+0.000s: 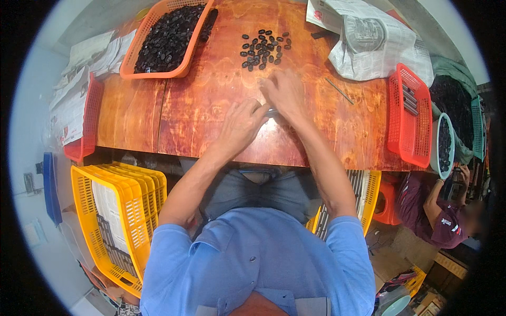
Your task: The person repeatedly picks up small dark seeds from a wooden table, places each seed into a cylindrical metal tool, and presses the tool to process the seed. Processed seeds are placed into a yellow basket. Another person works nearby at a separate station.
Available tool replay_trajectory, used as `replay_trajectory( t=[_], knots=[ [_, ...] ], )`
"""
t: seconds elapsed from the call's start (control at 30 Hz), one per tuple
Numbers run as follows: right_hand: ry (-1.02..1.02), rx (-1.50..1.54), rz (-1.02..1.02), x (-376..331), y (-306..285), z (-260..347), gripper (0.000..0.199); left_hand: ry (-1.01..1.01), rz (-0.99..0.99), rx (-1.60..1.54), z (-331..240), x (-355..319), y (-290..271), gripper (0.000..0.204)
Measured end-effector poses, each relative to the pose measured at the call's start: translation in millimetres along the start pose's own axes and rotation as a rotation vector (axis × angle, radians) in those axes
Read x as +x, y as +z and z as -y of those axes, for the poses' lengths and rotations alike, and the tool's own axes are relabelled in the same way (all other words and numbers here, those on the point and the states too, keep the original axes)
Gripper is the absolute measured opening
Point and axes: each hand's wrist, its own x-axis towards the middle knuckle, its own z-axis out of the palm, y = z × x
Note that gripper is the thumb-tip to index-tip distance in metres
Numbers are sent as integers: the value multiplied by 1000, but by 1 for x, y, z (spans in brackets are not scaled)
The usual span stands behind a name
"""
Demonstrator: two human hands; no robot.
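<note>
My left hand [241,128] is low over the wooden table, its fingers closed at the end of a small silvery metal piece [272,112]. Most of that piece is hidden by my hands. My right hand [283,93] is just beyond it, the fingers bent down and drawn together; whatever they may hold is covered. A loose group of small black oval pieces [262,50] with a hole or recess lies on the table just past my right hand. Some pieces touch or overlap. To the right of that hand lies a thin metal rod [339,90].
An orange basket [153,75] heaped with black pieces stands far left. Newspaper [363,58] lies far right, near a red basket [408,145] holding dark rods. Yellow crates [132,195] are below the table's left edge. A person [432,216] sits at right by a bowl [444,168].
</note>
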Motion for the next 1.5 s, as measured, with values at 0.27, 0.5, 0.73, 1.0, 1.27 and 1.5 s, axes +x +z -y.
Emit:
replay_trajectory(
  t=[0.27, 0.5, 0.73, 1.0, 1.27, 1.5],
  knots=[
    [23, -117, -65, -4, 20, -7, 18, -36, 65, -99, 4, 6, -2, 31],
    [-29, -138, -93, -5, 20, -8, 16, -47, 73, -142, 7, 5, -4, 31],
    [18, -142, -65, -7, 22, -7, 15, -11, 4, -119, 11, 1, 6, 30],
    [-4, -161, -92, -9, 29, -11, 16, 3, 81, -21, 13, -3, 9, 26],
    [271, 587, -239, -24, 2, -54, 32, -130, -260, -481, 7, 3, 44, 27],
    [264, 506, -202, -8, 26, -23, 44, -715, -130, -824, 8, -50, -22, 48]
  ],
)
